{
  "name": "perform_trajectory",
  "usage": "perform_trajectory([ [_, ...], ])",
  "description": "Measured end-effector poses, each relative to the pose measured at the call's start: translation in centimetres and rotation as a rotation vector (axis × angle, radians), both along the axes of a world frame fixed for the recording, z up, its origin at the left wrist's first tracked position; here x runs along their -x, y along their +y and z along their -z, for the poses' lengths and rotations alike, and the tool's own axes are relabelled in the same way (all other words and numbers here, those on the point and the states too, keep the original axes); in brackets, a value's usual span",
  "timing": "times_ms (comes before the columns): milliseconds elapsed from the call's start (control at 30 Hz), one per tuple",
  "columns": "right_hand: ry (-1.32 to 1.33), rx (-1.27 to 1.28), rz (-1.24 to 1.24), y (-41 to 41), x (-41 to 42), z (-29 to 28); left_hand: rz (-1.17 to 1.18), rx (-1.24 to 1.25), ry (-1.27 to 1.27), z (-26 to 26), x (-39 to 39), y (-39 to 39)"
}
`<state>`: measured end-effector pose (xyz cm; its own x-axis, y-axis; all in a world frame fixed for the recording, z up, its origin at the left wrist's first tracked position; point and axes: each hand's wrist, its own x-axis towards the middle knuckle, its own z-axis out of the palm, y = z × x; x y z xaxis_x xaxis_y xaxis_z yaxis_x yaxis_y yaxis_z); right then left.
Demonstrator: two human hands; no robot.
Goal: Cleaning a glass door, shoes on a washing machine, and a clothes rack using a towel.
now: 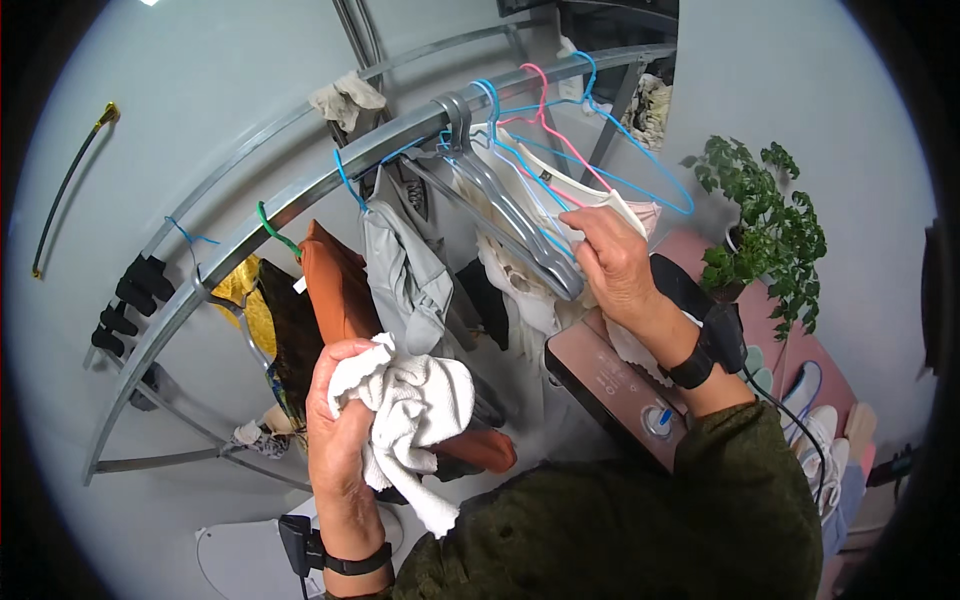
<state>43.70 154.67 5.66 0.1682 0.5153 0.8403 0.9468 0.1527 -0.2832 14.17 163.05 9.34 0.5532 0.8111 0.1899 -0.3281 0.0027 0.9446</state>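
Observation:
A crumpled white ribbed cloth garment is bunched in my left hand, one end dangling below it. My right hand is raised at the hanging row, fingers curled over the lower end of a blue wire hanger; whether they grip it is hidden. Just left of that hand hang grey plastic hangers. A pink hanger carrying a white garment is behind it. All these hang from a curved metal rail.
Farther left on the rail hang a grey garment, an orange garment and a yellow garment. An appliance with a dial panel stands below my right hand. At right are a leafy potted plant and several shoes.

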Motion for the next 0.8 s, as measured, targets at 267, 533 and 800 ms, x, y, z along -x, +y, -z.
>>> perform_trajectory([
  [267,-0.028,0.098,0.028,5.4,1.0,1.5,0.016,0.088,0.082,0.8,-0.6,-0.8],
  [533,0.197,0.413,0.120,8.9,1.8,1.8,0.012,0.060,0.099,1.8,0.0,-0.8],
  [800,0.283,0.377,0.017,9.6,4.5,1.9,0.025,0.087,0.072,1.6,-0.5,-0.7],
])
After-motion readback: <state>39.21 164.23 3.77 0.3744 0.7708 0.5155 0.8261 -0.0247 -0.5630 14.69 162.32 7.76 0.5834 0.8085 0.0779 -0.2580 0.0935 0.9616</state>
